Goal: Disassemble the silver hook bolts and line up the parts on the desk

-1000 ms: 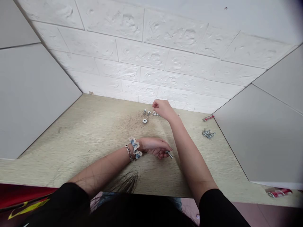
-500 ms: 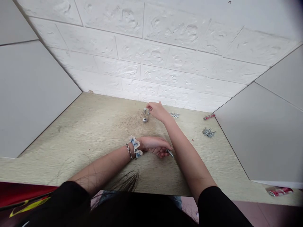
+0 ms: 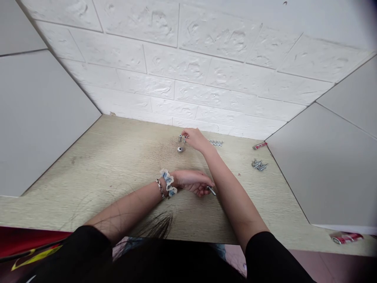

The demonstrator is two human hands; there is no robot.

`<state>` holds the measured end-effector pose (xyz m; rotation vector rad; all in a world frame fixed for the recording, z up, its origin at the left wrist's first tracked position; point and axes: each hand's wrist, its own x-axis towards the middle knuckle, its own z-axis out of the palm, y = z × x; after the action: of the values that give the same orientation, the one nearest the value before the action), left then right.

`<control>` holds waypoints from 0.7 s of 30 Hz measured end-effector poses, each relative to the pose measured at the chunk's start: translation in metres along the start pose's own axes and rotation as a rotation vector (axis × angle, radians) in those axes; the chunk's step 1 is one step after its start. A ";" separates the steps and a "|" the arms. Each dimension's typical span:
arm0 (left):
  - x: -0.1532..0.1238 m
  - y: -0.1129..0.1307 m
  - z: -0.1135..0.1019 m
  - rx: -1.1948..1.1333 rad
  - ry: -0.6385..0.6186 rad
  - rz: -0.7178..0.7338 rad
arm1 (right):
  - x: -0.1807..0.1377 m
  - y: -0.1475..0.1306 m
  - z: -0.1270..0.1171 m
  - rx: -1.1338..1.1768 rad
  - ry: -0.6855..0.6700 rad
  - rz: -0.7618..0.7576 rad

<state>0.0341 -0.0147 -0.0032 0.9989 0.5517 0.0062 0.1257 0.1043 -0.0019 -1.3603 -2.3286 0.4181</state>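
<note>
My left hand (image 3: 191,182) rests on the wooden table (image 3: 112,173), its fingers curled around a short metal rod (image 3: 211,191) that sticks out to the right. A chain bracelet and a blue scrunchie circle that wrist. My right hand (image 3: 196,139) reaches to the far middle of the table, fingertips pinched on a small metal fitting (image 3: 185,138). Just left of it stands another small fitting (image 3: 180,138), and a round metal nut (image 3: 180,149) lies below them.
A row of small screws (image 3: 216,143) lies by the white brick wall. A heap of bolts (image 3: 258,165) and a red lighter (image 3: 259,146) sit at the right edge. Grey panels close both sides. Another red object (image 3: 343,237) lies at the lower right.
My right hand has moved left from the row of screws to the small fittings and pinched one. My left hand has stayed put with the rod.
</note>
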 end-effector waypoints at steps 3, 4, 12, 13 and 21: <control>0.000 0.001 0.000 0.013 -0.005 -0.016 | -0.001 -0.002 0.000 -0.020 -0.004 0.004; 0.000 0.002 0.000 0.018 -0.006 -0.022 | -0.002 -0.003 -0.001 -0.030 -0.002 0.004; 0.009 -0.002 -0.009 -0.196 0.054 0.102 | -0.012 -0.018 -0.029 -0.149 0.118 0.039; 0.011 -0.002 -0.012 -0.286 0.101 0.148 | -0.016 -0.022 -0.039 -0.159 0.160 0.051; 0.011 0.007 -0.032 -0.704 0.383 0.474 | -0.065 -0.067 -0.114 -0.131 0.030 0.141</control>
<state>0.0310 0.0174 -0.0152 0.4111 0.5863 0.7779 0.1593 0.0212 0.1145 -1.5884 -2.2780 0.2879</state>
